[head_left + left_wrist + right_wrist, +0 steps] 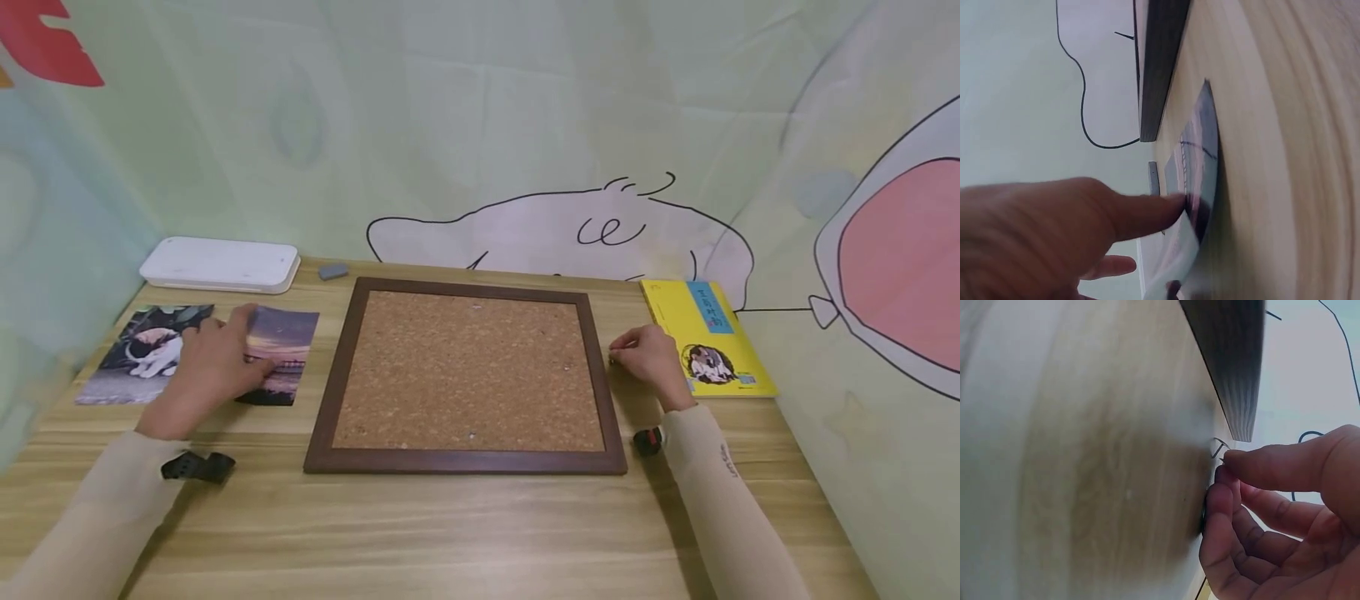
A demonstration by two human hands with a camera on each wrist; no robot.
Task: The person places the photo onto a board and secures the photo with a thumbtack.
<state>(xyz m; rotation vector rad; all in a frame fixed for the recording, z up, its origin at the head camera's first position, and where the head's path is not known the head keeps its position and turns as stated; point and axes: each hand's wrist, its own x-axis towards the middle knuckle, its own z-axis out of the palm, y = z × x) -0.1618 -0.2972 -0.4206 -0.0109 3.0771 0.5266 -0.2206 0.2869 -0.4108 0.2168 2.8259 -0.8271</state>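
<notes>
My left hand (217, 367) is over a sunset photo (288, 346). In the left wrist view the thumb lies on the photo (1194, 153) and its sheet bends up between thumb and fingers. Beside it lies a photo of a white cat (153, 354), partly covered by the hand. To the right of a brown-framed cork board (468, 375), my right hand (648, 358) pinches a tiny pin between thumb and fingertips. Only the sharp tip of the pin (1222, 460) shows in the right wrist view; the fingers hide the rest.
A white case (220, 262) and a grey eraser (333, 271) lie at the back left. On the right is a yellow book (708, 337). A printed curtain (480, 125) stands behind the wooden table (480, 533). Small shiny spots show on the cork.
</notes>
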